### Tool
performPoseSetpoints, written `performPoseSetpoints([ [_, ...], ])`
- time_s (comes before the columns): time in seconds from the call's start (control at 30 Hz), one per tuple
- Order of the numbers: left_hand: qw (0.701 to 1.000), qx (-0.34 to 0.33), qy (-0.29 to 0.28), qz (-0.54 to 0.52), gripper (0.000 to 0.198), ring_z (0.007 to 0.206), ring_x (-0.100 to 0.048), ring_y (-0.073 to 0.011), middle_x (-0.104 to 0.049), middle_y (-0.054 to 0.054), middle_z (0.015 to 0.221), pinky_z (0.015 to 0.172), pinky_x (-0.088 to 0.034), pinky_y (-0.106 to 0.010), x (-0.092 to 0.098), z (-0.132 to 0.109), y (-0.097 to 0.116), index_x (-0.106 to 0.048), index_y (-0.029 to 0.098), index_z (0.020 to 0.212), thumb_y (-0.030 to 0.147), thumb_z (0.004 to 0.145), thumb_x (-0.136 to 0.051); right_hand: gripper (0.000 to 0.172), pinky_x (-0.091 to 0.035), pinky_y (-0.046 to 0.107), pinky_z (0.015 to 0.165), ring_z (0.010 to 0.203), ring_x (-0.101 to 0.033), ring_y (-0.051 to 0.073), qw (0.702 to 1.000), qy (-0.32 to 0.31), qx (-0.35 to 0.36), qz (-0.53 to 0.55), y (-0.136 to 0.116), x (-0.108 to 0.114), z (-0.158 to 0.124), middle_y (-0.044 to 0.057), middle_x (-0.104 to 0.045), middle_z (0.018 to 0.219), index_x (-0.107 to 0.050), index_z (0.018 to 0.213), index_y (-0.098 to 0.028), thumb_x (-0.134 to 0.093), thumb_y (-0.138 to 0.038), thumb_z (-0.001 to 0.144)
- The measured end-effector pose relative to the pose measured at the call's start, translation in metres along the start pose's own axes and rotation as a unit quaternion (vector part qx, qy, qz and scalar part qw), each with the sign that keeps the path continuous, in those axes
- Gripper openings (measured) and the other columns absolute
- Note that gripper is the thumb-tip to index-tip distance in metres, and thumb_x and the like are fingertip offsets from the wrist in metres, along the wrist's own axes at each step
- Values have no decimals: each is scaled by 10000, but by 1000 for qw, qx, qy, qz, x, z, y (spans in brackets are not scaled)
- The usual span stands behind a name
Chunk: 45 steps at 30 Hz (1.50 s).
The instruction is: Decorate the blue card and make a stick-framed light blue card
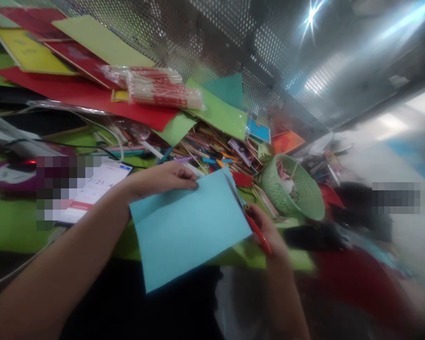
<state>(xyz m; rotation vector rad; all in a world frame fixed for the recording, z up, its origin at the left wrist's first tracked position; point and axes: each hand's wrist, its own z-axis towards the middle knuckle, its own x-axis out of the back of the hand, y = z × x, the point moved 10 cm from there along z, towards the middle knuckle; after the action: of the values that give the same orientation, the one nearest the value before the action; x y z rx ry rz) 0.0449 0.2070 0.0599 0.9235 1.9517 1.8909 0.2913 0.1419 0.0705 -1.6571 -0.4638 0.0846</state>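
Observation:
A light blue sheet of paper (pixel 191 226) is held up above the green table, tilted toward me. My left hand (pixel 170 178) pinches its upper edge between thumb and fingers. In my right hand (pixel 265 224) is a pair of scissors (pixel 256 229) with red handles. The blades lie along the right edge of the sheet, near its top right corner. Whether the blades are parted cannot be made out clearly.
Behind the sheet lies a heap of sticks and pens (pixel 205 146). A pale green basket (pixel 292 189) stands right of it. Coloured sheets and a plastic-wrapped stick bundle (pixel 166 89) lie at the back left. A phone (pixel 92 186) with a cable is near my left forearm.

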Motion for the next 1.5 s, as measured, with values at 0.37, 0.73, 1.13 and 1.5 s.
performPoseSetpoints([
  [0.37,1000,-9,12,19,349,605,-488,-133,-541,17,665,613,-400,-264,1,-1,7,-616,190,707,504,857,-643,457,-567,301,814,895,-719,197,999,35,4,-19,7,4,6,35,-777,1034,-717,1173,-261,-886,-401,773],
  [0.73,1000,-16,6,25,346,605,-456,-136,-506,19,661,630,-391,-283,0,0,7,-585,198,692,486,879,-630,530,-565,348,882,946,-725,232,999,40,-9,-32,10,7,6,32,-778,1055,-719,1176,-265,-931,-311,693],
  [1.13,998,-19,3,67,338,619,-465,-139,-526,16,665,628,-393,-284,-1,1,7,-609,198,692,494,853,-639,584,-562,332,855,958,-693,227,996,30,-18,-84,8,9,3,27,-738,1037,-670,1256,-265,-916,-372,737],
  [1.5,997,-20,-1,71,321,629,-479,-136,-585,16,686,661,-416,-284,-2,4,3,-650,197,702,486,842,-642,486,-556,324,789,910,-664,222,996,55,-7,-63,12,7,7,27,-722,964,-691,1178,-257,-875,-461,778],
])
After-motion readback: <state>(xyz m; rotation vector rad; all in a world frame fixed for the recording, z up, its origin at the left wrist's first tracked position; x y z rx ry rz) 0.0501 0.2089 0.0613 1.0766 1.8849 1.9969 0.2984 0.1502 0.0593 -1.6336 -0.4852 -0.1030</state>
